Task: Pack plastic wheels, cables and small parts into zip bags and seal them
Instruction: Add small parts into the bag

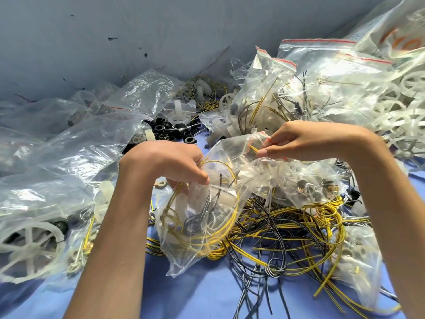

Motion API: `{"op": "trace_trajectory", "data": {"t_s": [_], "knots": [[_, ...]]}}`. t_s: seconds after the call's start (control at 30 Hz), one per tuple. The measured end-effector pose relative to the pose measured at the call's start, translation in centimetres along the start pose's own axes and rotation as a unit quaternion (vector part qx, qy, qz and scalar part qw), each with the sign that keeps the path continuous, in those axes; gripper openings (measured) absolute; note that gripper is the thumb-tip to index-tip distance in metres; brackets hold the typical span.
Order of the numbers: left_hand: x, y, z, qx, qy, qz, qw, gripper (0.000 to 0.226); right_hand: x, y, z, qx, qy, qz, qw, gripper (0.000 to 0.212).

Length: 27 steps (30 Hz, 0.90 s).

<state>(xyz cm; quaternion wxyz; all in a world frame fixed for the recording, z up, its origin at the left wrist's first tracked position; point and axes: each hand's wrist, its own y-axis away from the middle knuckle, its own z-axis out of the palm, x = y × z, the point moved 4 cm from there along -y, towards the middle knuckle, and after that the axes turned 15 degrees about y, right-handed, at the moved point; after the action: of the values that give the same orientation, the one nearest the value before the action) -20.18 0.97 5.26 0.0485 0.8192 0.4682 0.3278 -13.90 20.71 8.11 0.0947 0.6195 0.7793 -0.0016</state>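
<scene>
Zip bag (195, 238) in two pinching hands (165, 161)

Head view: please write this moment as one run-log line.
left hand: grips bag | right hand: pinches bag mouth | cable: inside bag

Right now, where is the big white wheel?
In the head view, the big white wheel sits at the far lower left inside a clear bag, below and left of the left hand.

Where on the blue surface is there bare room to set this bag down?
Bare blue surface shows between the forearms, bordered by the held bag above and the cable tangle on the right. A smaller strip lies near left, below the wheel bag. Elsewhere bags crowd it.
</scene>
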Motion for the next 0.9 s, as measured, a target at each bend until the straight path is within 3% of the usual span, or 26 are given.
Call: {"op": "trace_trajectory", "data": {"t_s": [0.2, 0.37, 0.43, 0.53, 0.63, 0.7, 0.8, 0.9], "knots": [[-0.3, 0.9, -0.1, -0.04, 0.049, -0.016, 0.998, 0.021, -0.4, -0.2, 0.0, 0.007, -0.009, -0.013, 1.0, 0.04], [-0.3, 2.6, -0.6, -0.076, 0.11, -0.009, 0.991, 0.04, -1.5, -0.7, 0.5, 0.003, 0.013, -0.029, 0.999, 0.028], [-0.2, 2.9, -1.0, -0.051, 0.154, 0.003, 0.987, 0.051, -1.7, -0.7, 0.4, 0.004, -0.007, -0.039, 0.999, 0.02], [-1.0, 2.3, -2.0, 0.038, 0.204, 0.009, 0.978, 0.048, -1.7, -0.7, 0.5, 0.003, -0.013, -0.047, 0.999, 0.018], [-1.4, 1.5, -2.9, 0.118, 0.111, 0.039, 0.986, 0.029, -1.8, -0.7, 0.6, 0.003, -0.012, -0.054, 0.998, 0.019], [-1.2, 1.4, -3.0, 0.129, 0.082, 0.041, 0.987, 0.028, -1.9, -0.7, 0.7, 0.003, -0.006, -0.056, 0.998, 0.022], [-0.2, 1.7, -2.2, 0.068, 0.079, 0.034, 0.994, 0.05, -1.9, -0.7, 0.7, 0.0, -0.006, -0.055, 0.998, 0.023], [1.3, 1.4, -1.0, 0.025, -0.031, 0.032, 0.999, 0.068, -1.9, -0.8, 0.6, -0.007, -0.007, -0.056, 0.998, 0.022]]}}
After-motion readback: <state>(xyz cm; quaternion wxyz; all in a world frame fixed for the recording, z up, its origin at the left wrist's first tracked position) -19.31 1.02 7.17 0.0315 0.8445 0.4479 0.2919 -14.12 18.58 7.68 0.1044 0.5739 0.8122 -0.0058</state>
